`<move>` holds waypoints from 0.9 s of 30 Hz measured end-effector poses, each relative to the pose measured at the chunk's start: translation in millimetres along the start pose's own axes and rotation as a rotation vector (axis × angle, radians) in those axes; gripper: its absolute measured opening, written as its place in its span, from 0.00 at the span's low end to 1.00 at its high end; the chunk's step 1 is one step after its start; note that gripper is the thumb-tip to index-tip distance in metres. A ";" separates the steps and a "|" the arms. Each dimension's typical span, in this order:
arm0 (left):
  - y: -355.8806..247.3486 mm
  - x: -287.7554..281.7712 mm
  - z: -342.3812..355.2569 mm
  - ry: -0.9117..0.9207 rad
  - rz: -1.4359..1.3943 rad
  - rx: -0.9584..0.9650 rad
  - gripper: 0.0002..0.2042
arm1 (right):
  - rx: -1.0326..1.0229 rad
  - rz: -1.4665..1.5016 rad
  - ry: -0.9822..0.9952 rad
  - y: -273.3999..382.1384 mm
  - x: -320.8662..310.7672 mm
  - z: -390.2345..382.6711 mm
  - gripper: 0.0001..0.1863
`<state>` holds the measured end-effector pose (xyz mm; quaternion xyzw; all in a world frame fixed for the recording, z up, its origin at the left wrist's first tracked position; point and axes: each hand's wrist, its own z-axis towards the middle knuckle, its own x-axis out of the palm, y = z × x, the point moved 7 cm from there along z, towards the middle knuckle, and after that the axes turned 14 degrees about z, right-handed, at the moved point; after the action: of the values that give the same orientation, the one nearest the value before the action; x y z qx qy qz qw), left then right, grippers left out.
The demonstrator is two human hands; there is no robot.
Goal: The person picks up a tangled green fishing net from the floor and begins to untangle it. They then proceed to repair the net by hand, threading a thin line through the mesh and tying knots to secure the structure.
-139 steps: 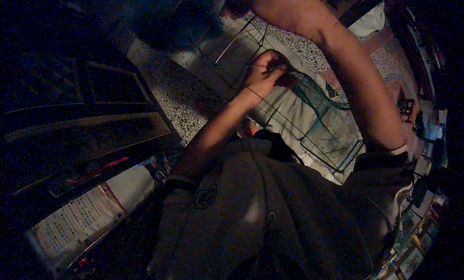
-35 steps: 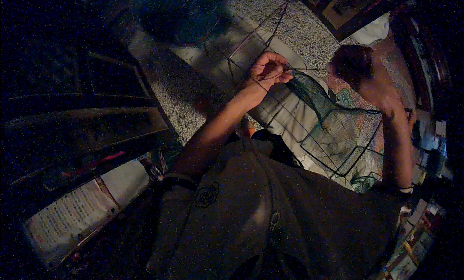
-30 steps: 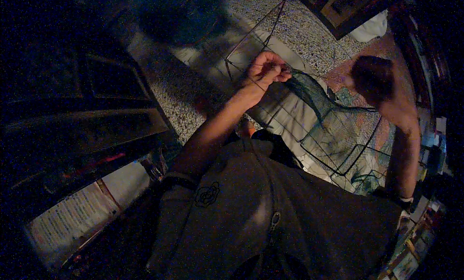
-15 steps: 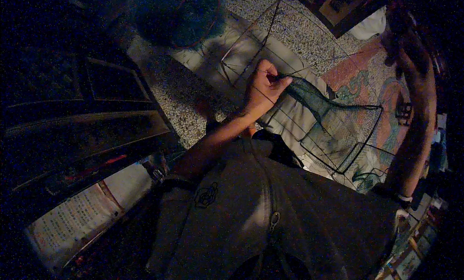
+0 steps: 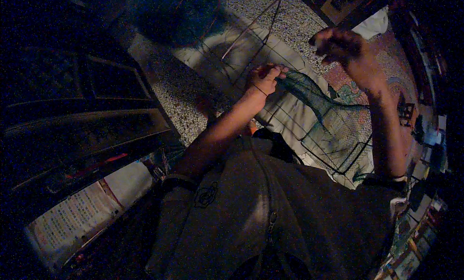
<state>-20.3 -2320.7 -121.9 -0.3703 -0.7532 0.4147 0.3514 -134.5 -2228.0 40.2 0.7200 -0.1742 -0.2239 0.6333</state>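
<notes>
A dark green mesh net (image 5: 314,98) with black wire-like frame edges stretches over the middle right. My left hand (image 5: 267,79) pinches its gathered, narrow end near the middle of the view. Off to the upper right, my right hand (image 5: 344,47) is raised apart from the net, its fingers bent. Dim light and blur hide whether anything is between them. A squared black frame (image 5: 344,172) edges the net's near side. Under it lies a pale cloth or sheet (image 5: 290,118), crossed by thin dark lines.
A dark bluish-green mesh heap (image 5: 179,19) lies at the far left of the sheet. Speckled floor (image 5: 174,103) and a reddish patterned surface (image 5: 338,79) show around it. Dark wooden furniture (image 5: 116,79) stands left, above a printed sheet (image 5: 77,212). Cluttered items line the right rim.
My right hand has swung from the far right edge inward, toward the left hand. The left hand has shifted slightly and turned, still gripping the net's gathered end.
</notes>
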 end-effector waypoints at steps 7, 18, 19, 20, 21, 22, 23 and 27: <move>16.6 1.3 6.6 0.187 -0.222 -0.080 0.05 | -0.012 -0.379 0.169 -45.6 31.3 1.5 0.04; 12.4 2.2 5.7 0.218 -0.252 -0.063 0.08 | -0.068 -0.611 0.082 -63.8 34.2 9.0 0.07; 10.7 2.8 4.5 0.212 -0.252 -0.075 0.08 | -0.079 -0.629 0.085 -63.6 34.3 9.8 0.07; 7.8 3.4 3.7 0.182 -0.253 -0.060 0.06 | -0.091 -0.648 0.089 -63.4 34.7 10.4 0.08; 3.5 5.6 1.9 0.152 -0.253 -0.042 0.04 | -0.097 -0.649 0.081 -62.8 34.8 10.7 0.08; 1.1 6.1 0.9 0.123 -0.254 -0.025 0.03 | -0.103 -0.650 0.073 -62.3 35.4 10.7 0.08; 1.8 6.7 0.1 0.124 -0.261 -0.036 0.03 | -0.109 -0.650 0.065 -61.6 36.1 10.7 0.08; 3.6 6.9 -0.8 0.130 -0.291 -0.060 0.03 | 0.028 -0.647 0.024 -63.0 39.5 11.3 0.10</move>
<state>-22.0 -2313.1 -123.2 -0.2936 -0.7866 0.3117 0.4448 -109.5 -2249.8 -27.2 0.7493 0.0682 -0.4026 0.5214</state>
